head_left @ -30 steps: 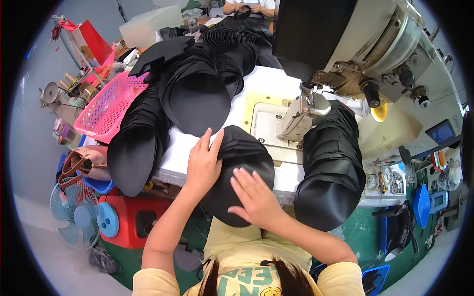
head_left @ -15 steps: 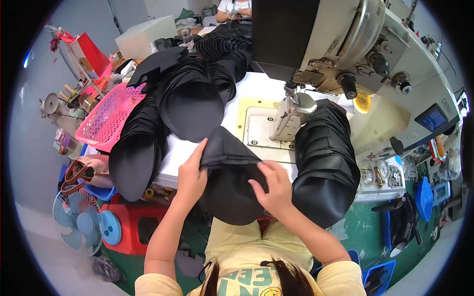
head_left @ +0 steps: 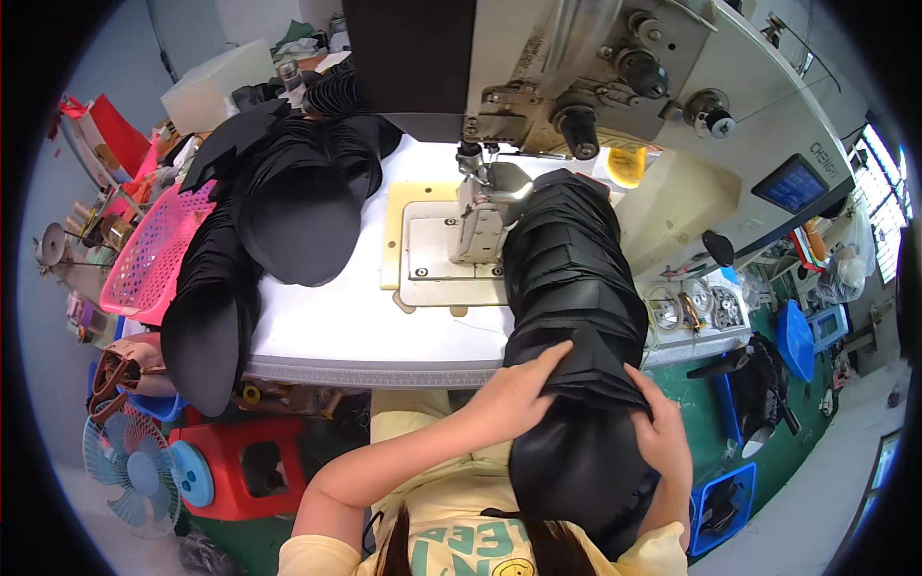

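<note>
Piece (head_left: 576, 461) of smooth blk material, rounded lobe w/ creased band, sits at near end of R stack (head_left: 571, 254), past worktop (head_left: 307, 322) edge. L hand (head_left: 517, 396) & R hand (head_left: 661, 434) grasp its opp. sides. Step looks like stacking; next move prob. calls for aligning edges, then letting go. Stack's pcs overlap scale-like, slight sheen.

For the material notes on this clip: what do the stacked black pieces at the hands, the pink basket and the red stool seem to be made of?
Stacked black pieces: perhaps coated fabric or synthetic leather; smooth, softly sheened faces and creased folds, though the look leaves it open.
Pink basket: likely moulded plastic; regular perforations, even colour.
Red stool: probably plastic; uniform colour, cut-out side opening.
</note>
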Tool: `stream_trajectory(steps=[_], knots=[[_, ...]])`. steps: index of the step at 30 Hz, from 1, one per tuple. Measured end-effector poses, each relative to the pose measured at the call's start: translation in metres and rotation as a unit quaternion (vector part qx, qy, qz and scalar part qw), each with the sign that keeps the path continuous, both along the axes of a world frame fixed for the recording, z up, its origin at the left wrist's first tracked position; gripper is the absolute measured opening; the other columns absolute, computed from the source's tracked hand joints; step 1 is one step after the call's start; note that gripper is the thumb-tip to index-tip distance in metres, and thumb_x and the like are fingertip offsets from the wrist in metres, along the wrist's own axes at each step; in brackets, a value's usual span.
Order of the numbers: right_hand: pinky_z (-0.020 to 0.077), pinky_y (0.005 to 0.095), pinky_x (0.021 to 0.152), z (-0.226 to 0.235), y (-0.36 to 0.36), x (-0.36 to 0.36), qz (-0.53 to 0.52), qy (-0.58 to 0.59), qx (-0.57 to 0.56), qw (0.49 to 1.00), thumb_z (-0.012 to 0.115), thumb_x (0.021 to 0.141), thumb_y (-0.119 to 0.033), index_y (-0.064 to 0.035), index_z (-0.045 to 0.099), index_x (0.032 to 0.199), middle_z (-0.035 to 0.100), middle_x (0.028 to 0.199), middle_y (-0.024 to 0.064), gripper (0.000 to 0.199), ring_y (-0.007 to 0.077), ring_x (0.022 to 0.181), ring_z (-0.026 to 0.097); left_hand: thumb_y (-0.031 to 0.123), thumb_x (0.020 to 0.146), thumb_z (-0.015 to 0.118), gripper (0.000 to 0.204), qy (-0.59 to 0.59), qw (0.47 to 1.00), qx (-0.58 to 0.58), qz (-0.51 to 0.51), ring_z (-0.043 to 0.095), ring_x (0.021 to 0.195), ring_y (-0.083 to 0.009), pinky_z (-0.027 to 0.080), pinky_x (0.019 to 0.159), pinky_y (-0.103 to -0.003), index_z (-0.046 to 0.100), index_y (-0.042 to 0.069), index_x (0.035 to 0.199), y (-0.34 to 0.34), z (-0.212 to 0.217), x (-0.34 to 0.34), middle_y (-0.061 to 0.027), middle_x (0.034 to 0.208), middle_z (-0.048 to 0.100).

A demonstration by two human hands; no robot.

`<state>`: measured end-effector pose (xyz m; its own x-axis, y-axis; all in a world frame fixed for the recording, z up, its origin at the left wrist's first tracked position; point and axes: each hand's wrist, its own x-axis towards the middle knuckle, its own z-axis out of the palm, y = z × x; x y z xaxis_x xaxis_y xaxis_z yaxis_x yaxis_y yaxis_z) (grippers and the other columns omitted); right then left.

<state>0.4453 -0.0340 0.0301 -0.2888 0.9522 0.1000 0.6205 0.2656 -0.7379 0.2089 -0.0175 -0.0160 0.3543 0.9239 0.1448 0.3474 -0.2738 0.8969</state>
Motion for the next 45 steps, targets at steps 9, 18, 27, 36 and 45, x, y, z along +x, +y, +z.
stream_trajectory(steps=[9, 18, 27, 36, 45], knots=[[0.0422, 0.0364, 0.098, -0.035, 0.031, 0.021, -0.015, 0.003, -0.042, 0.999, 0.055, 0.084, -0.001, -0.005, 0.051, 0.132, 0.058, 0.126, 0.0206, 0.048, 0.0383, 0.118, 0.054, 0.006, 0.078, 0.061, 0.049, 0.137, 0.99, 0.002, 0.032, 0.063, 0.085, -0.0442, 0.051, 0.075, -0.051, 0.04, 0.0, 0.122, 0.048, -0.016, 0.027, -0.0267, 0.088, 0.065], [0.0445, 0.0335, 0.093, -0.016, 0.057, 0.015, -0.026, 0.029, -0.009, 0.999, 0.053, 0.081, 0.005, -0.0044, 0.053, 0.129, 0.064, 0.116, 0.0187, 0.049, 0.0332, 0.107, 0.062, -0.001, 0.074, 0.063, 0.049, 0.078, 0.981, 0.098, 0.145, 0.06, 0.091, -0.0445, 0.05, 0.076, -0.048, 0.046, 0.0, 0.12, 0.047, 0.008, 0.026, -0.0214, 0.108, 0.061], [0.0483, 0.0454, 0.075, -0.063, 0.056, 0.0, -0.109, -0.096, 0.124, 0.982, 0.059, 0.067, 0.006, -0.0091, 0.049, 0.127, 0.061, 0.091, 0.0174, 0.062, 0.0413, 0.086, 0.061, -0.004, 0.061, 0.064, 0.045, 0.216, 0.93, 0.231, 0.188, 0.057, 0.091, -0.0321, 0.049, 0.074, -0.041, 0.062, 0.002, 0.106, 0.057, -0.015, 0.024, -0.0135, 0.092, 0.056], [0.0451, 0.0441, 0.087, -0.055, 0.081, -0.011, -0.127, -0.129, 0.219, 0.959, 0.058, 0.06, 0.01, 0.0002, 0.051, 0.121, 0.051, 0.104, 0.0172, 0.061, 0.0385, 0.103, 0.052, -0.004, 0.057, 0.068, 0.047, 0.225, 0.934, 0.187, 0.203, 0.056, 0.101, -0.0405, 0.05, 0.084, -0.042, 0.061, -0.004, 0.103, 0.065, -0.025, 0.016, -0.0296, 0.142, 0.033], [0.0469, 0.0428, 0.08, -0.042, 0.106, -0.013, -0.051, -0.154, 0.313, 0.936, 0.055, 0.06, 0.013, -0.0014, 0.053, 0.127, 0.052, 0.101, 0.0151, 0.069, 0.037, 0.095, 0.055, -0.007, 0.061, 0.061, 0.052, 0.181, 0.925, 0.249, 0.223, 0.06, 0.095, -0.038, 0.053, 0.078, -0.04, 0.053, -0.007, 0.112, 0.079, -0.003, 0.012, -0.0276, 0.144, 0.033]])
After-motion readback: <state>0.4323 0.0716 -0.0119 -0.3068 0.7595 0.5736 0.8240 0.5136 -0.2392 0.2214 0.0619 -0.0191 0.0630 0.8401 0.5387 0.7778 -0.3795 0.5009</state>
